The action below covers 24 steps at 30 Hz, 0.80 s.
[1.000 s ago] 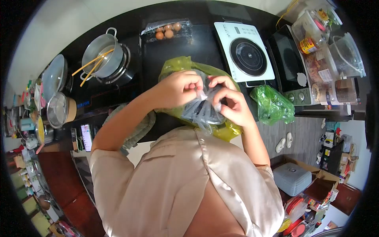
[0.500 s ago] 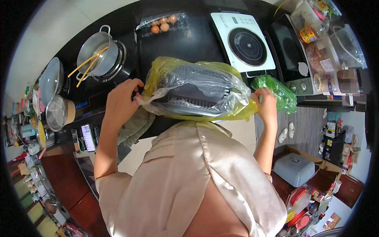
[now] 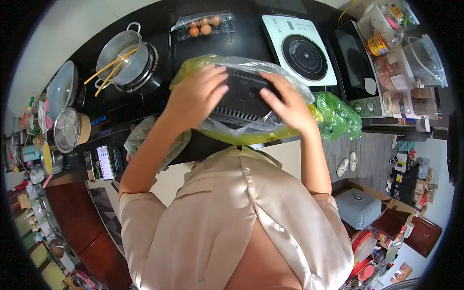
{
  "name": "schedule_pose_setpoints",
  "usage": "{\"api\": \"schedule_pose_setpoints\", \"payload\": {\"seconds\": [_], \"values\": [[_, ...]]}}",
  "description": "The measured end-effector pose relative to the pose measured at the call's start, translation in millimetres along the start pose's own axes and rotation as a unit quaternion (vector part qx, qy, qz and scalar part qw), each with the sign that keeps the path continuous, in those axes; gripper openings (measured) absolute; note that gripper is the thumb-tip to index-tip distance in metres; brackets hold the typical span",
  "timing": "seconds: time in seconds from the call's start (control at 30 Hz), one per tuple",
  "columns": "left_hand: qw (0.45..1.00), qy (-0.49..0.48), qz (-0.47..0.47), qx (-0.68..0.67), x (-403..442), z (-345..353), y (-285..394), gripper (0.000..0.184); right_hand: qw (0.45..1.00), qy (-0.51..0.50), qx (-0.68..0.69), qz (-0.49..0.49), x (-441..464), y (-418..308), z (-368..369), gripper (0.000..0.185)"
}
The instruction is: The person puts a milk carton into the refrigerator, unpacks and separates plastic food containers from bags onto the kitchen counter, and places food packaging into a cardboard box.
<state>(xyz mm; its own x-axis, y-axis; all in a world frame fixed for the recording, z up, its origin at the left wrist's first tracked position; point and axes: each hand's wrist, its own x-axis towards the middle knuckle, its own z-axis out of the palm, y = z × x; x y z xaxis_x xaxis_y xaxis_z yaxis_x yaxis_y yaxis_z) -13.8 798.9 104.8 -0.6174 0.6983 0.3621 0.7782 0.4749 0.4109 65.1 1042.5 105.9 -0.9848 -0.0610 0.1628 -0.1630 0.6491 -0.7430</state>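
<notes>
A black plastic tray [image 3: 244,94] lies inside an opened clear plastic bag [image 3: 232,131], which sits within a yellow bag [image 3: 186,69] on the counter. My left hand [image 3: 199,94] rests over the tray's left part, its fingers spread and pointing right. Over the right part is my right hand [image 3: 288,103], fingers apart, with the thumb and fingertips at the tray's edge. Neither hand is closed round anything. What the tray holds underneath cannot be seen.
Behind is an egg carton [image 3: 205,26]. A pot [image 3: 123,58] with chopsticks sits on the stove at the left. An induction cooker [image 3: 304,53], a microwave [image 3: 355,72] and a green bag [image 3: 337,116] are at the right. A phone [image 3: 104,163] lies front left.
The knotted-looking clear bag has been opened and spread, baring the black tray. Both hands went out to the bag's ends, let go, and came back inward over the tray.
</notes>
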Motion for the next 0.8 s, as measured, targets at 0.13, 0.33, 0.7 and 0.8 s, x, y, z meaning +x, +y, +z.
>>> {"api": "schedule_pose_setpoints", "payload": {"seconds": [0.13, 0.33, 0.7, 0.8], "values": [[0.987, 0.006, -0.107, -0.117, 9.1, -1.2, -28.1, 0.031, 0.958, 0.054, 0.264, 0.102, 21.1, 37.0, 2.7, 0.039], [0.880, -0.045, -0.247, -0.403, -35.1, 40.5, -73.1, 0.038, 0.921, 0.194, 0.300, 0.157, -16.2, 89.4, 32.8, 0.022], [0.833, 0.002, -0.309, -0.458, -132.7, 88.0, -33.9, 0.075, 0.898, 0.369, 0.219, 0.100, -77.8, 66.3, 50.2, 0.030], [0.851, 0.005, -0.311, -0.422, -144.1, 92.5, -35.7, 0.068, 0.948, 0.291, 0.125, 0.026, -121.7, 65.8, 60.6, 0.066]]}}
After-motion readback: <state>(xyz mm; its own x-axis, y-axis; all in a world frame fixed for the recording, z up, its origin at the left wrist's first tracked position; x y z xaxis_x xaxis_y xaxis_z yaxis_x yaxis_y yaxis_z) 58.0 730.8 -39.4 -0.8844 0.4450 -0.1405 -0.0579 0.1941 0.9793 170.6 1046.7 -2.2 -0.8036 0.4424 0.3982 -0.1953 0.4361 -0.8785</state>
